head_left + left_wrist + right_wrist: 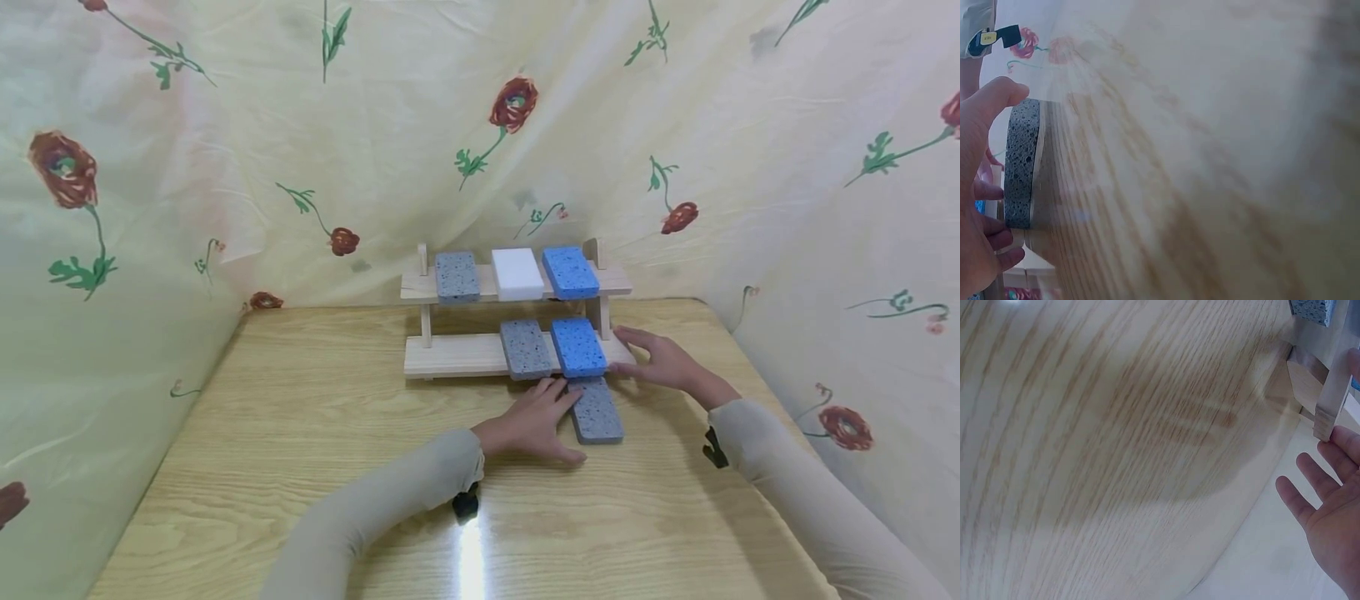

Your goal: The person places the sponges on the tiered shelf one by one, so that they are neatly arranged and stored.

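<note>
A two-tier wooden rack [459,354] stands at the back of the table. At its lower right end my right hand [658,360] holds the board between thumb and index finger, the other fingers extended in the right wrist view. My left hand [531,423] is spread beside a grey speckled sponge [597,412] lying flat on the table before the rack. Its fingertips overlap the sponge's upper left part, while the thumb points away below. On the lower tier sit another grey sponge [526,348] and a blue sponge [578,347], both tilted over the front edge.
The upper tier bears a grey sponge [457,277], a white sponge [517,273] and a blue sponge [570,272], side by side. Flower-patterned cloth [420,158] hangs around the back and sides of the wood-grain table [315,417].
</note>
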### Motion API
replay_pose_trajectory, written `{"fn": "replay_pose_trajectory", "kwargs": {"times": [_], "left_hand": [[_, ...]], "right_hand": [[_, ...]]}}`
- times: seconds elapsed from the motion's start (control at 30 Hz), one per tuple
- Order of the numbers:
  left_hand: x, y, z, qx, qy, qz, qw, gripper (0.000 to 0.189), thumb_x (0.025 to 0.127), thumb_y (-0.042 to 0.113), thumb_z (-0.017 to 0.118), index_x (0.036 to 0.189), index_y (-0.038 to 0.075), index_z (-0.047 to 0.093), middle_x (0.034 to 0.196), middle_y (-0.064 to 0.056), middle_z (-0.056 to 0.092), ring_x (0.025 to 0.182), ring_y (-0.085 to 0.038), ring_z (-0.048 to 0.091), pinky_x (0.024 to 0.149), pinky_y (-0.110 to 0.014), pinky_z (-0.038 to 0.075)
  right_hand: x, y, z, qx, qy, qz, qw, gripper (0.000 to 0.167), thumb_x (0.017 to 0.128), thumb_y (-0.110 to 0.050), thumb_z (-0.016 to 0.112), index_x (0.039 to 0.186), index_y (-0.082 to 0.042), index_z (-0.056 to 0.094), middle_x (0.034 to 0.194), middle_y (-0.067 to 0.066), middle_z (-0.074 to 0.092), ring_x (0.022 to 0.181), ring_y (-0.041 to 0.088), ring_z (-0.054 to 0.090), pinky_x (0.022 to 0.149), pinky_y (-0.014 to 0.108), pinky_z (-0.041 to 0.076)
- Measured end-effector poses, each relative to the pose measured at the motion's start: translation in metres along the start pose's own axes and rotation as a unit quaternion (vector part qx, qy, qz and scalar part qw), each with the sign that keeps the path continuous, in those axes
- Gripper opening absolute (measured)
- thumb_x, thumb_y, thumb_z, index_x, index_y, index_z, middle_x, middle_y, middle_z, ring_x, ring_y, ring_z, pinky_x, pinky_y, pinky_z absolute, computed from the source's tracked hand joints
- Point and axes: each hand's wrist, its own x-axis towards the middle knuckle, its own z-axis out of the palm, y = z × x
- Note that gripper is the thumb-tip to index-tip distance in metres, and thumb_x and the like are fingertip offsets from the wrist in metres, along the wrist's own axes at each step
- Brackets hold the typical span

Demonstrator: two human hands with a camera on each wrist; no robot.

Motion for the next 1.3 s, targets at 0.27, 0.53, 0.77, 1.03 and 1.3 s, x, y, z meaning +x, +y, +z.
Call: {"fn": "replay_pose_trajectory", "kwargs": {"times": [0.27, 0.53, 0.77, 1.03, 1.3], "left_hand": [[0.002, 0.003, 0.002, 0.027, 0.015, 0.021, 0.9993, 0.104, 0.082, 0.072, 0.066, 0.163, 0.020, 0.026, 0.169, -0.012, 0.023, 0.154, -0.028, 0.026, 0.124, -0.042, 0.030], [0.005, 0.005, 0.005, 0.046, 0.040, 0.035, 0.9976, 0.098, 0.081, 0.071, 0.069, 0.159, 0.020, 0.037, 0.164, -0.010, 0.032, 0.145, -0.023, 0.035, 0.119, -0.037, 0.038], [0.005, 0.007, 0.004, 0.037, 0.040, 0.032, 0.9980, 0.094, 0.081, 0.069, 0.070, 0.157, 0.022, 0.040, 0.162, -0.007, 0.035, 0.144, -0.021, 0.035, 0.119, -0.036, 0.037], [0.007, 0.010, 0.004, 0.062, 0.045, 0.021, 0.9968, 0.106, 0.080, 0.074, 0.068, 0.160, 0.015, 0.032, 0.160, -0.006, 0.037, 0.142, -0.019, 0.036, 0.120, -0.032, 0.036], [0.012, 0.011, 0.006, 0.073, 0.037, 0.006, 0.9966, 0.115, 0.078, 0.080, 0.065, 0.162, 0.011, 0.027, 0.161, -0.007, 0.035, 0.145, -0.020, 0.033, 0.122, -0.032, 0.034]], "right_hand": [[0.000, 0.001, 0.000, 0.000, 0.002, 0.000, 1.0000, 0.082, 0.093, -0.045, 0.071, 0.154, 0.001, 0.039, 0.159, 0.027, 0.038, 0.145, 0.051, 0.035, 0.114, 0.067, 0.032], [0.000, 0.001, 0.000, 0.002, 0.000, -0.001, 1.0000, 0.083, 0.093, -0.046, 0.071, 0.155, 0.000, 0.039, 0.159, 0.027, 0.038, 0.144, 0.052, 0.036, 0.115, 0.067, 0.032], [-0.002, 0.002, 0.001, 0.004, -0.001, 0.003, 1.0000, 0.083, 0.094, -0.046, 0.070, 0.155, 0.000, 0.038, 0.159, 0.027, 0.037, 0.145, 0.052, 0.035, 0.115, 0.067, 0.031], [-0.002, 0.003, 0.002, 0.002, 0.003, 0.003, 1.0000, 0.083, 0.094, -0.046, 0.070, 0.155, 0.000, 0.039, 0.159, 0.026, 0.038, 0.145, 0.051, 0.035, 0.115, 0.067, 0.031], [-0.001, -0.001, 0.002, 0.003, 0.003, 0.003, 1.0000, 0.082, 0.093, -0.046, 0.071, 0.154, 0.001, 0.040, 0.158, 0.026, 0.039, 0.144, 0.051, 0.036, 0.114, 0.067, 0.033]]}}
